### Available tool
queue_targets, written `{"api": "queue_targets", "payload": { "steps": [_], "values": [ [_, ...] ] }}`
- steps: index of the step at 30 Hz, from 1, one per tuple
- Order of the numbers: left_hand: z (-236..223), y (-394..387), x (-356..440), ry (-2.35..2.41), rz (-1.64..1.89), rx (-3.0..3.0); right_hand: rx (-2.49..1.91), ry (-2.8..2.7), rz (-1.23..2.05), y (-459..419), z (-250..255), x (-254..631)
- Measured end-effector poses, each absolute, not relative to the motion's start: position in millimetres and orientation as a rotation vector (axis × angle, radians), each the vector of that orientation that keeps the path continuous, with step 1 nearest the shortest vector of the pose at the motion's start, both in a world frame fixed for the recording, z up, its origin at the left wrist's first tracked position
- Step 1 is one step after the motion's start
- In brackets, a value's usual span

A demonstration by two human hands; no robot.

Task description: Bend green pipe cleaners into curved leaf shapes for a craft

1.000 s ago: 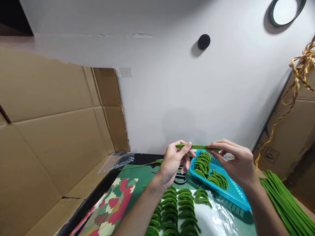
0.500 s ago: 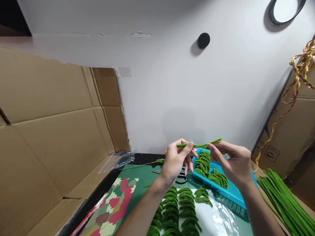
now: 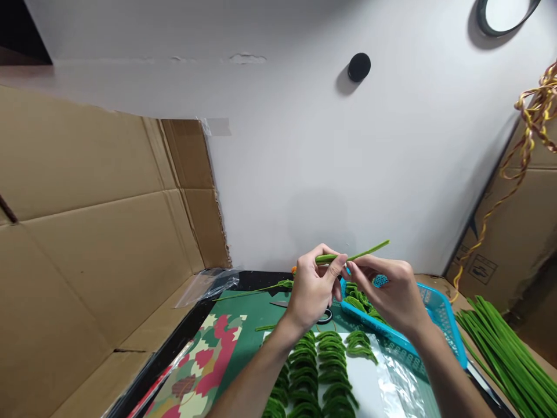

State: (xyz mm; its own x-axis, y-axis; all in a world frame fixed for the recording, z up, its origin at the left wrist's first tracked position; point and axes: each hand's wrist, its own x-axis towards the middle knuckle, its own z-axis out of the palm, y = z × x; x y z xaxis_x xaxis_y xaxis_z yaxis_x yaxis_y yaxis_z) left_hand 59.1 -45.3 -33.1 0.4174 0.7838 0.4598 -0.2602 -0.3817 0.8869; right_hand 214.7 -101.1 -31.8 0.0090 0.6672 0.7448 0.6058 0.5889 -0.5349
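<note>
Above the work table, my left hand (image 3: 314, 285) pinches a green pipe cleaner (image 3: 369, 251) between thumb and fingers. My right hand (image 3: 385, 285) is closed on the same piece, its fingertips almost touching the left thumb. One end of the pipe cleaner sticks out up and to the right past the right fingers. Beneath my hands, curved green pipe cleaner pieces (image 3: 303, 371) lie in rows on a white sheet (image 3: 364, 386). Behind the right hand stands a blue basket (image 3: 448, 325) with more bent green pieces in it, partly hidden by the hand.
Black-handled scissors (image 3: 325, 316) lie on the green mat (image 3: 243, 337), partly behind my left hand. A bundle of straight green pipe cleaners (image 3: 513, 354) rests at the right. Cardboard (image 3: 96, 244) walls the left side, and a patterned sheet (image 3: 204, 371) lies front left.
My right hand has moved left along the pipe cleaner, up close to the left thumb. More of the free end now shows beyond it. The left hand has barely moved.
</note>
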Motion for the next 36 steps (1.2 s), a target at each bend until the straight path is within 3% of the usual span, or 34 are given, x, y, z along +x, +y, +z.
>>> {"api": "queue_targets", "payload": {
  "steps": [11, 36],
  "values": [
    [-28, -43, 52, 0.47, 1.041, 1.635, -1.116, -1.664, 0.004, -100, -33, 220],
    [-25, -35, 44, 0.578, 1.041, 1.679, -1.183, -1.671, -0.224, -102, -35, 226]
  ]
}}
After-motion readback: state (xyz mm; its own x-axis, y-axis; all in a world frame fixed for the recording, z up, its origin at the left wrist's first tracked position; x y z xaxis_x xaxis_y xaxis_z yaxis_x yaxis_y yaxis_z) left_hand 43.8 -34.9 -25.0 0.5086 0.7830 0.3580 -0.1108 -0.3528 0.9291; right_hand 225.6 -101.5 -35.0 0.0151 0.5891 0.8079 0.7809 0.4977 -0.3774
